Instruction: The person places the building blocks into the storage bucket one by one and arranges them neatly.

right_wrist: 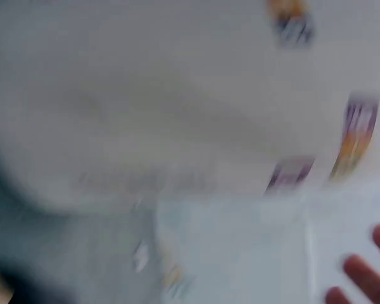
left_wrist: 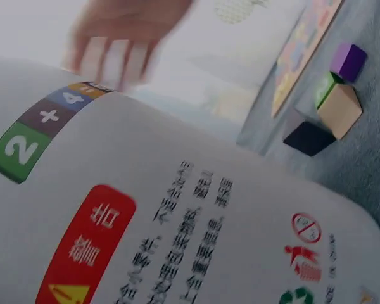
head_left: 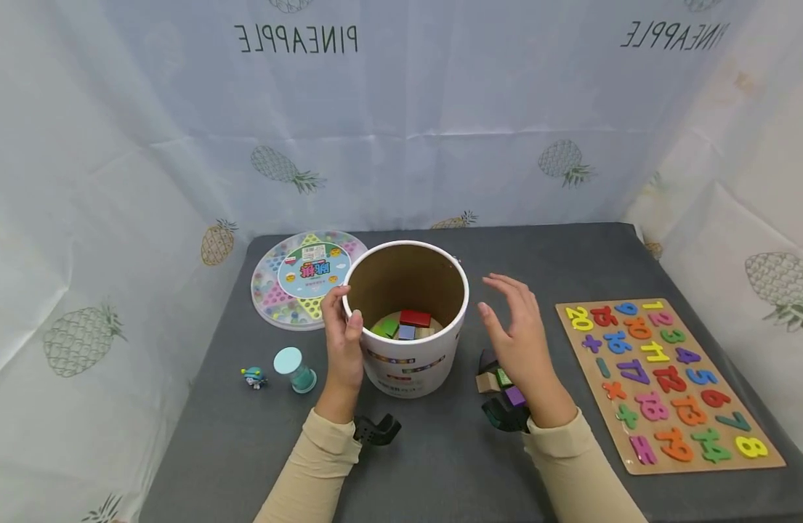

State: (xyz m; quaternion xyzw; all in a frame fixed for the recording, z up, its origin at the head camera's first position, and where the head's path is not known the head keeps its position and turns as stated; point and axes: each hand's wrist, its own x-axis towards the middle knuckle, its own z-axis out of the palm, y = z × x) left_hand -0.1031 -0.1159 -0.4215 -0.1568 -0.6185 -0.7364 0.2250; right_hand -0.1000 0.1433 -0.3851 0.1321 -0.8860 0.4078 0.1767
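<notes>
A white round bucket (head_left: 408,363) with printed labels stands near the middle of the table. Inside it lie several blocks, among them a red block (head_left: 416,318) and a green block (head_left: 386,327). My left hand (head_left: 344,345) grips the bucket's left side at the rim. Off the bucket's right side, my right hand (head_left: 522,338) is raised with fingers spread, holding nothing. Beneath the right hand several loose blocks rest on the table, including a plain wooden block (head_left: 487,383) and a purple block (head_left: 515,396); the hand partly hides this group.
A wooden number board (head_left: 636,428) lies at the right. Behind the bucket on the left is a round game board (head_left: 270,309). A teal sand timer (head_left: 301,374) and a small toy figure (head_left: 253,377) stand at the left. White curtains (head_left: 401,181) surround the dark table (head_left: 427,472).
</notes>
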